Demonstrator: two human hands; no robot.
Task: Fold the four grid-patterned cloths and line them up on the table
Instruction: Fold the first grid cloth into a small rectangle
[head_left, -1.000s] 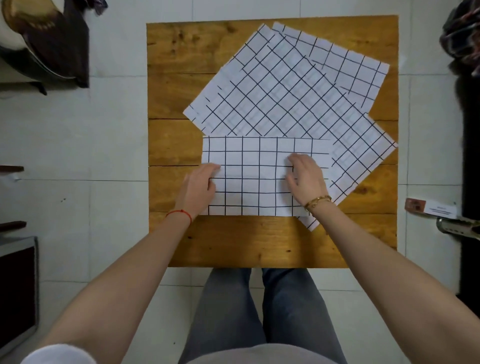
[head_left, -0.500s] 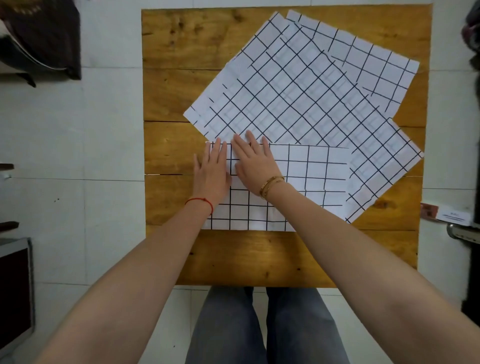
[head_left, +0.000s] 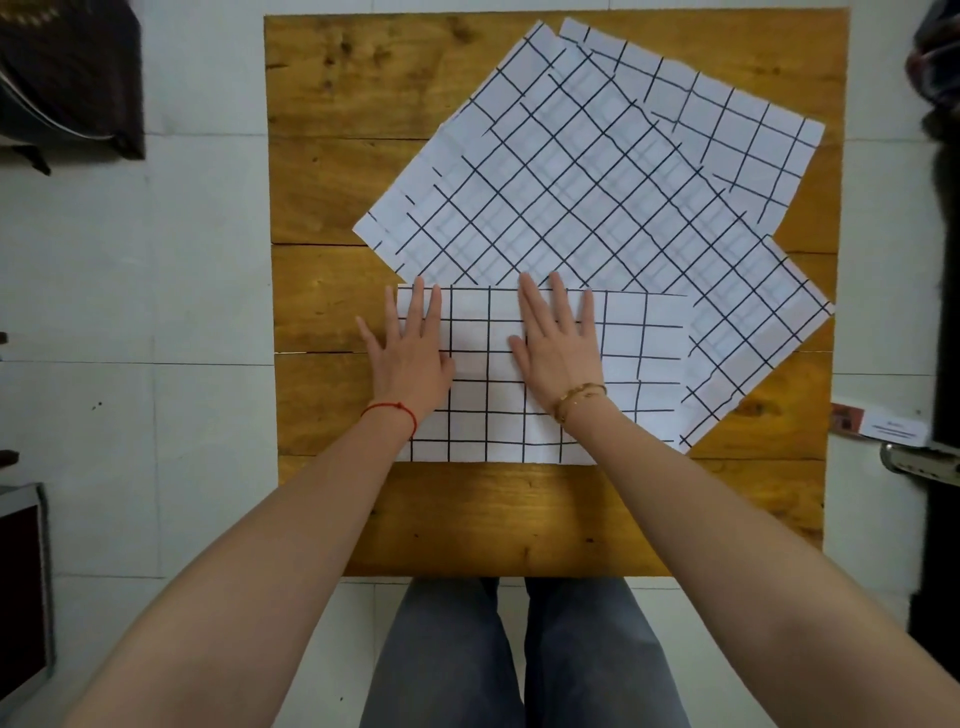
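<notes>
We have both hands flat, fingers straight, pressing the folded cloth (head_left: 540, 374) at the near middle of the counter (head_left: 332, 156): our left hand (head_left: 410, 353) on its left end, our right hand (head_left: 558, 353) just left of its middle. Its long axis runs left to right, so the free right end lies beyond our right hand, the nearer one. The unfolded cloths (head_left: 571, 171) lie overlapped and tilted just behind it.
</notes>
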